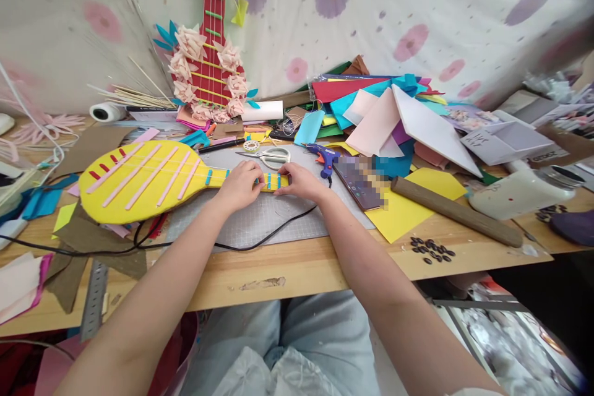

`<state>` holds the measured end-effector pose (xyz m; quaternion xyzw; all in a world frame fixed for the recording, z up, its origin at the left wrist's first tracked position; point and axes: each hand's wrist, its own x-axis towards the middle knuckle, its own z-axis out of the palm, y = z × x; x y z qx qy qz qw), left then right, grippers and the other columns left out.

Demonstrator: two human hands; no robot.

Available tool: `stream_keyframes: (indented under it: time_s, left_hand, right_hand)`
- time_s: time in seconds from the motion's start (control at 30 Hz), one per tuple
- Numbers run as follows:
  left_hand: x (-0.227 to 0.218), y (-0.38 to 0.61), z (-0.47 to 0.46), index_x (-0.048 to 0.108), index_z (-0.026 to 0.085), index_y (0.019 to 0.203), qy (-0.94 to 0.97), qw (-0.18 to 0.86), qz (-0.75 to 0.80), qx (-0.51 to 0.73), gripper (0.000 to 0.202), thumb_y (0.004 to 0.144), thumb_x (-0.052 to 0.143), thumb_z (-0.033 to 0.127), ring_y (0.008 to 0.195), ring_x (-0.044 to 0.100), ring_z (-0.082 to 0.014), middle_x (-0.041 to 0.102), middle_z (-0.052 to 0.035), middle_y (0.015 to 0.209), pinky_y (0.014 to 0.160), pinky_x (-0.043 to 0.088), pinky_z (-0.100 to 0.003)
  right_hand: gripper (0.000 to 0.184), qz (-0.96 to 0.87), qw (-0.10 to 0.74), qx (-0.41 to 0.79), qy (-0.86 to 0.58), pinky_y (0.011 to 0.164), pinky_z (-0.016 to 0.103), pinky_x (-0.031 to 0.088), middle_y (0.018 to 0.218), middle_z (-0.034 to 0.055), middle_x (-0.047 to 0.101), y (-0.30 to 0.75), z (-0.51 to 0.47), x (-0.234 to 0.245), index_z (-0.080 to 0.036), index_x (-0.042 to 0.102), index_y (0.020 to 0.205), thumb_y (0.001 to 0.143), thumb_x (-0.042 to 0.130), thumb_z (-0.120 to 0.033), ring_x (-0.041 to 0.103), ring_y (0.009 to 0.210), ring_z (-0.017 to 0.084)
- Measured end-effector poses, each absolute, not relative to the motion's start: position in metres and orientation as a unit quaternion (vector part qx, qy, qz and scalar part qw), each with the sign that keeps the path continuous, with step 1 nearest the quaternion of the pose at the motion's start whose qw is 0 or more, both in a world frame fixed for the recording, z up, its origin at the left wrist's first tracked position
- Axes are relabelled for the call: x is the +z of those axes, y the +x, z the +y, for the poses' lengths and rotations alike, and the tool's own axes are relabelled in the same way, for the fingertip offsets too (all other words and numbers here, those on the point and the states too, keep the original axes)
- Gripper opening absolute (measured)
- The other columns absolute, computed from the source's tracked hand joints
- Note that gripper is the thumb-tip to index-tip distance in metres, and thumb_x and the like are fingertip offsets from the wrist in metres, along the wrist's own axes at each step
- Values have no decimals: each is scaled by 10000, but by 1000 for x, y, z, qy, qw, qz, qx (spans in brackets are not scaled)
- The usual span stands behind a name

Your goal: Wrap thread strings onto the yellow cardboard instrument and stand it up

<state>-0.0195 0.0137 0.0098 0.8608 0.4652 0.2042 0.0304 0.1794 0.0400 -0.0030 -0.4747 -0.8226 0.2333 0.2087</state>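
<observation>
A yellow cardboard lute [179,151] lies flat with its round body to the left and its neck pointing right. Pink strips cross the body, short red strips sit near its left end, and blue strips cross the neck. Thin pale strings run along it. My left hand [242,185] is curled over the middle of the neck with finger and thumb close together; whether a string is pinched there I cannot tell. At the neck's right end, my right hand [299,180] grips between thumb and fingers. Scissors [276,156] and a blue glue gun [326,158] lie just beyond my hands.
A grey cutting mat [288,226] lies beneath, crossed by a black cable [260,246]. Rightward are a phone [357,182], wooden rod [457,210], dark beads [431,250] and white jar [515,192]. A red lute [216,74] and paper sheets [375,117] line the back.
</observation>
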Motion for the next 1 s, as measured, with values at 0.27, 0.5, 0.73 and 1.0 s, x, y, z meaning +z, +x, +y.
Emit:
stream_keyframes:
  time_s: [0.27, 0.5, 0.73, 1.0]
  left_hand:
    - [-3, -12, 8, 570, 184, 812, 849, 4, 462, 258, 88, 812, 483, 192, 977, 479, -225, 540, -88, 986, 880, 433, -389]
    - [-5, -7, 6, 559, 190, 830, 844, 15, 465, 267, 110, 826, 451, 170, 977, 485, -222, 546, -88, 988, 886, 425, -388]
    - [-6, -6, 4, 552, 183, 838, 842, 7, 468, 270, 112, 824, 442, 173, 961, 495, -215, 557, -87, 981, 866, 428, -359]
    - [3, 0, 0, 579, 196, 891, 797, -7, 514, 316, 133, 807, 487, 242, 1021, 492, -245, 558, -88, 1021, 919, 381, -411]
  right_hand:
    - [446, -826, 196, 220, -481, 743, 302, 438, 977, 61, 588, 180, 41, -2, -167, 533, 939, 594, 767, -325, 554, 869, 184]
    - [442, -817, 173, 202, -512, 783, 319, 440, 1006, 76, 601, 174, 36, 0, -173, 538, 963, 595, 763, -268, 568, 923, 210]
    - [447, -817, 167, 201, -514, 793, 326, 443, 1019, 97, 611, 172, 34, 3, -158, 543, 976, 603, 763, -264, 572, 937, 222]
    - [446, -809, 207, 229, -500, 816, 344, 454, 1017, 74, 602, 177, 38, 1, -169, 553, 960, 584, 772, -264, 572, 941, 210]
